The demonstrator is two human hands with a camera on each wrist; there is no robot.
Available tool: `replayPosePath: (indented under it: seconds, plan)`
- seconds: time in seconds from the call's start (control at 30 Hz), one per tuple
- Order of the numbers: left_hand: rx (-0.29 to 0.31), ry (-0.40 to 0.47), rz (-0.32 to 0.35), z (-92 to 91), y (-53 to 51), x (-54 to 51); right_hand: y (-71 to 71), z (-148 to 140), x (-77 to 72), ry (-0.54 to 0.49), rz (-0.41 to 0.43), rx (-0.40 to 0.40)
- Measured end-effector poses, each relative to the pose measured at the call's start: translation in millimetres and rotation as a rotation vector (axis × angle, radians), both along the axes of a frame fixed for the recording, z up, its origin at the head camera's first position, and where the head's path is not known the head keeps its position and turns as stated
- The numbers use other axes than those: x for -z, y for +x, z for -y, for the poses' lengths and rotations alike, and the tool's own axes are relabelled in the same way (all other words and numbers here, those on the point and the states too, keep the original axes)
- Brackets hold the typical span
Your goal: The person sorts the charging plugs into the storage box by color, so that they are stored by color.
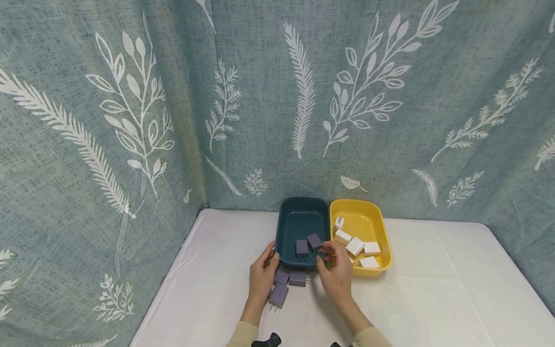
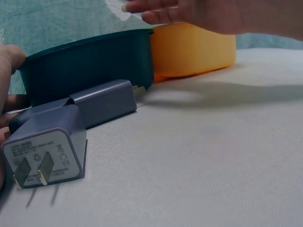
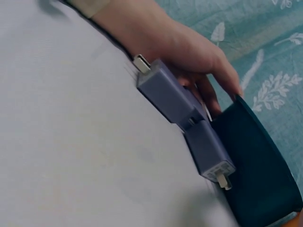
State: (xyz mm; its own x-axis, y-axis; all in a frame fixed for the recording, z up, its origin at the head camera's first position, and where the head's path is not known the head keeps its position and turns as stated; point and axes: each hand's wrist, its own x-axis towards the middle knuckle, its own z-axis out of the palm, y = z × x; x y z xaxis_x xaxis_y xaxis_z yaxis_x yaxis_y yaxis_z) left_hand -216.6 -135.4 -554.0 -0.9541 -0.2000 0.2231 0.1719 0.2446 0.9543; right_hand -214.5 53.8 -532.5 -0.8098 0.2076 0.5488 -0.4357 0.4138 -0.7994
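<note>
My left hand (image 1: pixel 262 277) grips the front left corner of a dark teal tray (image 1: pixel 303 204), with fingers at its rim and side. Two purple charger plugs lie inside: one charger (image 1: pixel 301 248) near the front, another charger (image 1: pixel 314 241) tilted beside it. Over the tray's front right corner is my right hand (image 1: pixel 338 272), its fingers loosely bent close to the tilted charger; no object shows between them. Several purple chargers lie before the tray: one charger (image 1: pixel 297 278) against its front wall, another charger (image 2: pixel 45 146) with its prongs facing the left wrist camera.
Right of the teal tray, side by side with it, stands a yellow tray (image 1: pixel 368 212) holding several white charger plugs (image 1: pixel 355 246). Both stand on a white-covered table (image 1: pixel 442 284). A green leaf-patterned curtain (image 1: pixel 260 96) hangs behind and to the sides.
</note>
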Motion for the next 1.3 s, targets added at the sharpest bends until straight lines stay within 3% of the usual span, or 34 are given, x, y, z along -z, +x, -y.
replayPosePath:
  seconds: [0.13, 0.47, 0.73, 1.03, 1.3]
  plan:
    - [0.001, 0.025, 0.014, 2.5, -9.1, 18.3, 4.6, 2.1, 3.4, 0.022, -0.039, -0.027]
    - [0.005, 0.029, 0.011, 3.6, -8.2, 20.3, 19.2, 8.6, 16.8, 0.002, -0.057, -0.114]
    - [0.009, 0.028, 0.009, 3.3, -8.6, 20.8, 29.6, 12.2, 25.9, -0.013, 0.035, -0.122]
    - [-0.002, 0.030, 0.022, 2.7, -8.5, 19.4, 33.5, 12.8, 34.6, -0.096, 0.240, -0.198]
    - [0.004, 0.029, 0.019, 3.2, -8.9, 22.4, 32.1, 12.5, 37.6, 0.035, 0.333, -0.218]
